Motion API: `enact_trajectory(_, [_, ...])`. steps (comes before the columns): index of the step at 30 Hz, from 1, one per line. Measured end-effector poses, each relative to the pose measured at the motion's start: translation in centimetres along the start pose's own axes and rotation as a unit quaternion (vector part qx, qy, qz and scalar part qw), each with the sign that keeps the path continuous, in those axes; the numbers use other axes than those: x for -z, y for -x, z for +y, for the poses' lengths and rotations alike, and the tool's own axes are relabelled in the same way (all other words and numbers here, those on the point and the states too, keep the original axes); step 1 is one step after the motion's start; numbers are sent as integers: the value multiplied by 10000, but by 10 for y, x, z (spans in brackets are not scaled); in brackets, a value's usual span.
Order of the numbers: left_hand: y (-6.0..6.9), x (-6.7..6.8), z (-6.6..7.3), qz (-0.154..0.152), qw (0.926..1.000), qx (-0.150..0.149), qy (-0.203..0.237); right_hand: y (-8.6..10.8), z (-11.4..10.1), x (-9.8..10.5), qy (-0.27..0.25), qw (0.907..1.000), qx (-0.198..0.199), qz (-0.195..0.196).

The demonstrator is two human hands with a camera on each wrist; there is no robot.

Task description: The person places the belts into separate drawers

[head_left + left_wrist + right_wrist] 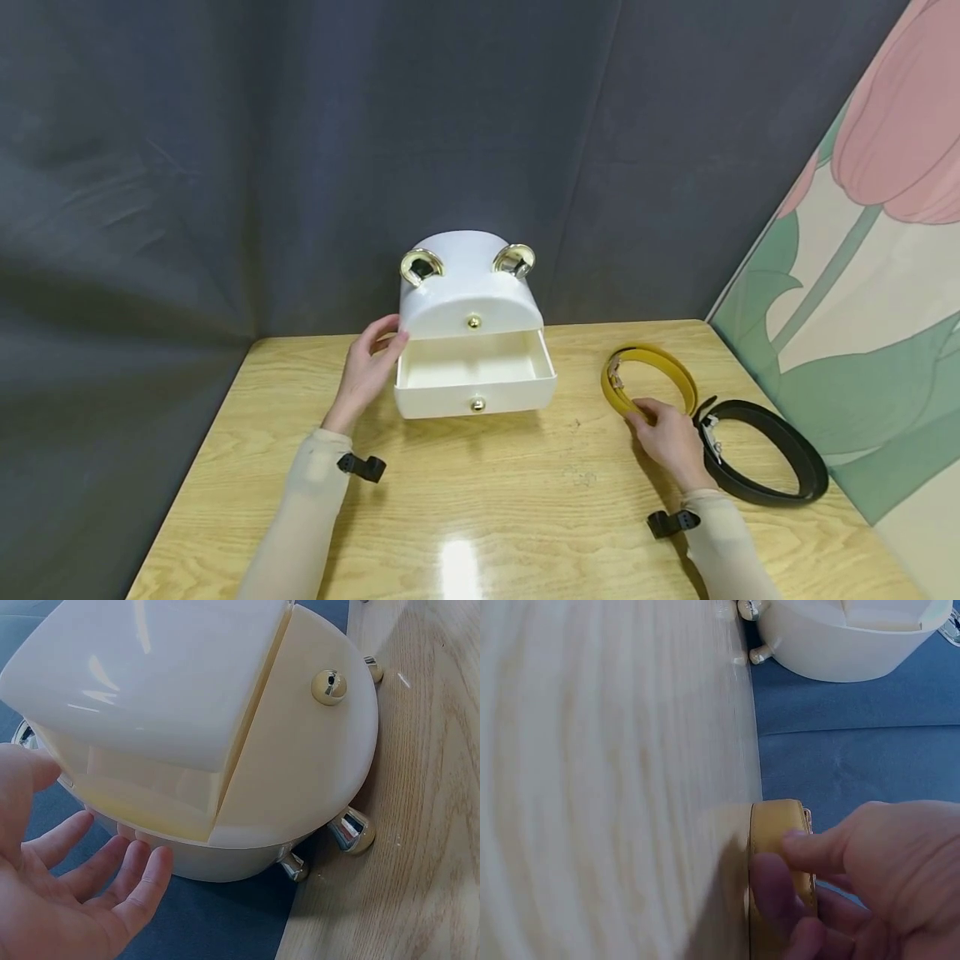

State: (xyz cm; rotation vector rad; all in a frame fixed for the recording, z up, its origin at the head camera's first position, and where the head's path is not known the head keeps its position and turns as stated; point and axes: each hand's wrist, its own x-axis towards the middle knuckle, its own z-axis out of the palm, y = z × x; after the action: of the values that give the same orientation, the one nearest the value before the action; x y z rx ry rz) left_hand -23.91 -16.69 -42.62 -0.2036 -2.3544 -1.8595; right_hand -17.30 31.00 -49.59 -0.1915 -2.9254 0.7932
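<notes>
Two sleeved arms are reaching over a wooden table (487,475), with a dark curtain (420,125) hanging behind it. At the far left of the table, a pale sleeve (296,500) is wearing a small black device (362,467) near the wrist. The left hand (370,358) is resting at the left side of a white box (465,258); its fingers are spreading apart, gently bent, with the thumb lying by the front edge. Whether every fingertip is touching, I cannot tell.

The box is standing toward the back of the table, bearing two gold-rimmed pieces (422,267) like ears. Its upper front, with a gold knob (474,322), is sitting closed, while the lower drawer (442,403) is jutting out, its own knob (477,404) facing forward. Gold feet (354,829) are supporting the box.

Right of it, faint marks (581,477) are showing on the tabletop, too blurred to read. Next, a coiled yellow belt (667,362) is standing on edge, its metal buckle (616,372) facing left. The right hand (670,437) is pinching its near side, thumb and fingers clamping the strap. Just beside, a coiled black belt (810,471) is lying near the table's right edge, where a tulip-patterned wall (847,350) is rising.
</notes>
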Motion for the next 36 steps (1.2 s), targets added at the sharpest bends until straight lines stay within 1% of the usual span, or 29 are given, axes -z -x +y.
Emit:
enact_trajectory(3, [-1,0,1,4,10000,-26,-35,0,-1,1,-64,9999,-23,-112])
enact_trajectory(6, [-1,-1,1,-15,10000,-7,-77,2,-1,1,-123,9997,51,-226])
enact_trajectory(11, [1,-1,0,-31,9999,87,-112,4,1,0,-74,9991,408,-123])
enact_trajectory(13, [2,-1,0,-9,9999,92,-106,3,2,0,-68,9988,492,-48])
enact_trajectory(18, [1,0,0,34,10000,26,-87,1,4,-1,-5,9986,524,84])
enact_trajectory(22, [2,0,1,38,10000,45,-79,1,3,0,23,9989,473,30])
enact_trajectory(25, [5,-1,7,32,9999,143,-78,0,2,0,-3,9989,457,-103])
enact_trajectory(28, [9,-1,19,-6,9997,233,-45,1,2,0,-27,9987,448,-221])
enact_trajectory(31, [11,-1,26,-53,9996,265,2,2,1,1,-1,9987,468,-202])
enact_trajectory(33, [10,-1,26,-58,9997,256,2,3,1,1,4,9986,511,-135])
enact_trajectory(36, [7,-1,15,-32,9998,206,-3,3,2,1,47,9983,586,-23])
